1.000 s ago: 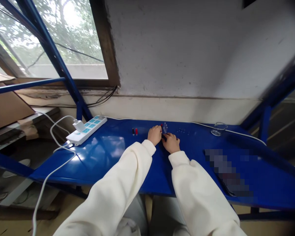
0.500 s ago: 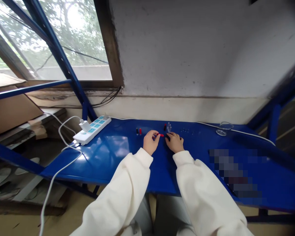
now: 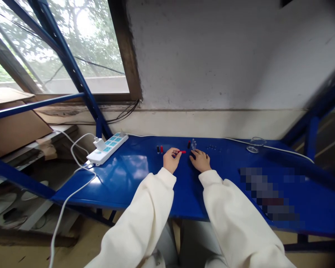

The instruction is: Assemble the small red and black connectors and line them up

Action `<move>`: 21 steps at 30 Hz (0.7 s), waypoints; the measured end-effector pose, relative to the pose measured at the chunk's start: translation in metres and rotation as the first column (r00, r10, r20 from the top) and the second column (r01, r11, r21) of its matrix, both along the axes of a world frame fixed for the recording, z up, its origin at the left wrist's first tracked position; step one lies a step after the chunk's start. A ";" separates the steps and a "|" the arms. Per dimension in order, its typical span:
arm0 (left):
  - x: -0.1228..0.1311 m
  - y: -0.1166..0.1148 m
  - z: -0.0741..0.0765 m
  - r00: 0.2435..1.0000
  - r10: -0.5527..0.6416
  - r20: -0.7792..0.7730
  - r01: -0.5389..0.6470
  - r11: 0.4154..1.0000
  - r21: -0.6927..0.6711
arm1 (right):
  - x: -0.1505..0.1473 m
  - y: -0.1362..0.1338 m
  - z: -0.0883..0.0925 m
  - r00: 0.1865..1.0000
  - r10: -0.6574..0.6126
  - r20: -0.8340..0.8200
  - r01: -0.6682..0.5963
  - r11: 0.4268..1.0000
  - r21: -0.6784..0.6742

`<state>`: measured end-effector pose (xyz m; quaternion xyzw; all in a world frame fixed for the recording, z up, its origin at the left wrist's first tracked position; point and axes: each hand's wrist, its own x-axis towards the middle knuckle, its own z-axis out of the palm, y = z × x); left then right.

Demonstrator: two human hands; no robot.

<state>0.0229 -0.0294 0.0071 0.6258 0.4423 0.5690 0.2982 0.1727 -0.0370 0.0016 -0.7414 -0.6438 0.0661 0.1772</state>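
Observation:
My left hand (image 3: 171, 160) is closed in a pinch, thumb and fingertips on a small red stick-like piece (image 3: 183, 152) that points to the right. To its left, a small black cylinder (image 3: 158, 149) with a pale lower end and a small red cylinder (image 3: 161, 149) stand upright. My right hand (image 3: 201, 160) rests palm down on the blue table with its fingers apart, close to a cluster of small clear tubes (image 3: 194, 144). A red-and-black cylinder (image 3: 189, 144) stands just left of those tubes. Whether the right fingertips touch a tube is too small to tell.
Several tiny clear pieces (image 3: 211, 147) lie to the right on the blue table (image 3: 184, 201). Further right is a clear round container (image 3: 252, 149) beside a white cable. A white power strip (image 3: 107, 149) with a plugged-in adapter sits at the left, its cord hanging over the edge.
My right hand has drawn slightly away from my left, its fingers now beside the clear tubes. My left hand keeps hold of the red piece. The whole view has shifted a little.

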 end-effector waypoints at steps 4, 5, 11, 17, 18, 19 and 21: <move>0.001 -0.001 0.001 1.000 0.006 0.007 -0.006 0.999 -0.031 | 0.001 0.001 -0.002 1.000 0.023 -0.014 -0.023 1.000 0.015; 0.001 -0.001 0.001 1.000 0.006 0.016 -0.005 0.999 -0.042 | 0.001 0.000 -0.003 0.999 0.032 -0.018 -0.032 0.999 0.019; 0.001 -0.002 0.006 0.993 0.016 0.113 -0.002 0.993 -0.116 | -0.001 -0.004 0.000 0.997 0.074 -0.004 -0.074 0.997 0.039; -0.001 0.003 0.001 0.985 0.049 0.165 -0.028 0.991 -0.127 | -0.007 -0.007 0.003 0.974 0.224 -0.029 -0.217 0.963 0.158; -0.002 0.004 0.000 0.984 0.054 0.172 -0.032 0.991 -0.128 | -0.007 -0.007 0.004 0.967 0.249 -0.053 -0.232 0.950 0.211; -0.002 0.005 0.000 0.982 0.057 0.180 -0.034 0.991 -0.129 | -0.008 -0.007 0.005 0.960 0.269 -0.079 -0.239 0.932 0.271; -0.002 0.005 0.000 0.978 0.059 0.198 -0.033 0.990 -0.135 | -0.008 -0.007 0.007 0.947 0.293 -0.131 -0.221 0.891 0.396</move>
